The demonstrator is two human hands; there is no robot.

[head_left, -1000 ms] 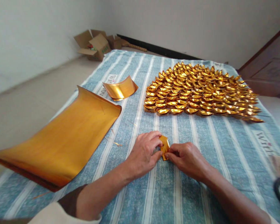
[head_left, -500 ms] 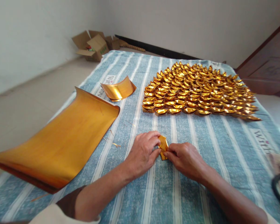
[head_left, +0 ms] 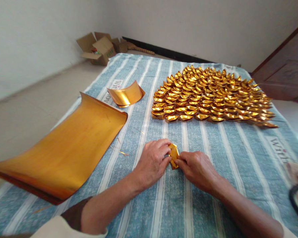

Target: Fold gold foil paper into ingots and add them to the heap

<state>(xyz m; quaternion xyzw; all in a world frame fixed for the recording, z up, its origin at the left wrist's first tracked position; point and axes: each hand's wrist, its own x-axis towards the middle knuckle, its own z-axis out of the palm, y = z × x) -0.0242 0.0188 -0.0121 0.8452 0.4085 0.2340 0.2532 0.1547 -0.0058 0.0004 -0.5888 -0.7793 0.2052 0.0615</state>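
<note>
A small folded piece of gold foil paper (head_left: 174, 154) is pinched between my two hands, low over the striped cloth. My left hand (head_left: 152, 159) is closed on its left edge, with the thumb below and the fingers above. On its right edge, the thumb and forefinger of my right hand (head_left: 198, 169) are pressed together. My fingertips hide part of the folds. Beyond my hands, many gold paper ingots (head_left: 208, 99) stand packed in rows. A small curved stack of gold paper (head_left: 126, 94) lies left of them.
A large curled stack of gold sheets (head_left: 64, 148) covers the left of the blue striped cloth (head_left: 144, 211). Thin gold scraps (head_left: 124, 153) lie beside it. An open cardboard box (head_left: 99, 51) sits on the floor behind. A black curved object (head_left: 294, 201) is at the right edge.
Both hands stay on the folded gold paper in almost the same place. My right thumb has moved up slightly along its lower part. Everything else looks unmoved.
</note>
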